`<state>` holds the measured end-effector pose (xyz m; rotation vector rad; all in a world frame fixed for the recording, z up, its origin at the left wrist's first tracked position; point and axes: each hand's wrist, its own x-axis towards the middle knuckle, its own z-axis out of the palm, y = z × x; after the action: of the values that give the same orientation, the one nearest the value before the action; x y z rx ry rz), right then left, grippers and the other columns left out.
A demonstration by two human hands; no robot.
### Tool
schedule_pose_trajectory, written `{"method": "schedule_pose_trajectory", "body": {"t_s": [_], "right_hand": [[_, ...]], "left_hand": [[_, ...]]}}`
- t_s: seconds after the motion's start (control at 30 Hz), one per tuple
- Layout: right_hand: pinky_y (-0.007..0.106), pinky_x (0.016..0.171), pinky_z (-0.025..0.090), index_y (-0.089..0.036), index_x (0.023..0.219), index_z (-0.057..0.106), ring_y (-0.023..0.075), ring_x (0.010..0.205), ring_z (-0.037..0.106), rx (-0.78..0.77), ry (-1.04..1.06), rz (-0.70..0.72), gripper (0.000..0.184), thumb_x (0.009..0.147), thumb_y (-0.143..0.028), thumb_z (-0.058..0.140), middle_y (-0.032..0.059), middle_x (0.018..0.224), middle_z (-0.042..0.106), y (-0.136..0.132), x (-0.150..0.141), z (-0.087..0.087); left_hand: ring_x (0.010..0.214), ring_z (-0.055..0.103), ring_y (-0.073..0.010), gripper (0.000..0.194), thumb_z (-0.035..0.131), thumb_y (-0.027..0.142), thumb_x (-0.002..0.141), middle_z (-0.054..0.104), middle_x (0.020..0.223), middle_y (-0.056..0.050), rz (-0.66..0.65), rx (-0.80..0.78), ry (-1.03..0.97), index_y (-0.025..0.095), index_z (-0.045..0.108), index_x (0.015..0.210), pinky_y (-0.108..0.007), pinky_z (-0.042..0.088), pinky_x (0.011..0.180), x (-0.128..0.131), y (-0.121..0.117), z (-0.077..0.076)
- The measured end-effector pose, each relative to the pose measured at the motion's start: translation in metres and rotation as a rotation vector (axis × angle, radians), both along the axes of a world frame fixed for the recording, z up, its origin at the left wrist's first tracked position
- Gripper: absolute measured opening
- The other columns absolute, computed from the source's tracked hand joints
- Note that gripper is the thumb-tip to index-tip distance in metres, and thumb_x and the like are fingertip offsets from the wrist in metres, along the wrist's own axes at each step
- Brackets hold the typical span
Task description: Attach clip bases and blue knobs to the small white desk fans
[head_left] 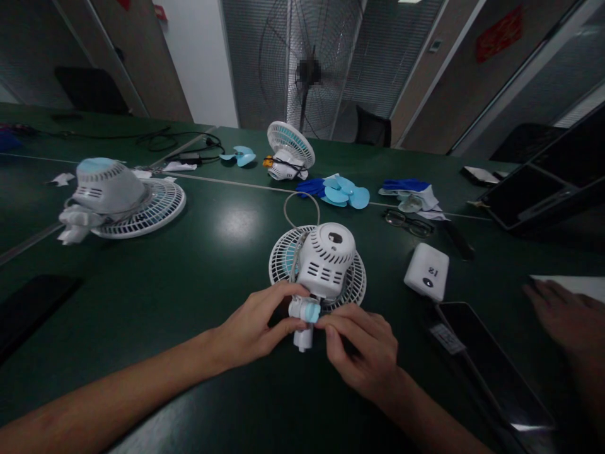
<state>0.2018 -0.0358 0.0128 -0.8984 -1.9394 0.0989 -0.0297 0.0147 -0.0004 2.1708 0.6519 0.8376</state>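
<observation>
A small white fan [326, 255] lies face down on the green table [198, 277], its grille against the surface and its motor housing up. Its white neck joint with a light blue knob [309, 312] points toward me. My left hand [258, 328] pinches that joint from the left, thumb and fingers closed round it. My right hand [362, 347] closes on the blue knob from the right with thumb and forefinger. A thin cord loops off behind the fan.
Another white fan [118, 198] lies at the left, a third [289, 151] at the back. Blue fan blades [345, 191], blue gloves [406, 186], glasses [409, 222], a white box [426, 272] and a dark tablet [486, 366] lie to the right. Another person's hand [564, 315] rests at the right edge.
</observation>
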Motion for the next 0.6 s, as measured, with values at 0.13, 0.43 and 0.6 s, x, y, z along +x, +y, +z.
{"method": "schedule_pose_trajectory", "body": {"t_s": [0.13,0.43,0.6], "right_hand": [[0.025,0.063,0.053,-0.017,0.105,0.074,0.0129,0.073,0.072,-0.015,0.003,-0.008,0.022,0.095,-0.006,0.058,0.0035,0.088,0.075,0.001,0.0012,-0.001],[0.025,0.062,0.054,-0.018,0.106,0.073,0.0126,0.07,0.071,0.006,-0.007,0.019,0.021,0.095,-0.008,0.057,0.0024,0.086,0.075,-0.0017,-0.0007,0.0002],[0.025,0.057,0.051,-0.019,0.095,0.072,0.0124,0.066,0.07,-0.028,0.015,-0.053,0.019,0.095,-0.007,0.057,0.0017,0.082,0.074,0.0013,0.0009,0.0006]], "left_hand": [[0.105,0.068,-0.0211,0.039,0.065,0.032,0.102,0.067,0.125,-0.008,0.002,0.011,0.018,0.023,0.051,0.138,-0.034,0.056,0.09,-0.0001,0.0,-0.0016],[0.103,0.069,-0.0211,0.038,0.064,0.032,0.103,0.068,0.123,-0.008,0.005,0.02,0.001,0.022,0.051,0.138,-0.034,0.057,0.087,0.0011,-0.0005,0.0004],[0.102,0.069,-0.0216,0.036,0.063,0.033,0.103,0.069,0.121,-0.009,-0.003,0.036,-0.002,0.021,0.052,0.135,-0.034,0.057,0.088,0.0005,0.0001,0.0014]]}}
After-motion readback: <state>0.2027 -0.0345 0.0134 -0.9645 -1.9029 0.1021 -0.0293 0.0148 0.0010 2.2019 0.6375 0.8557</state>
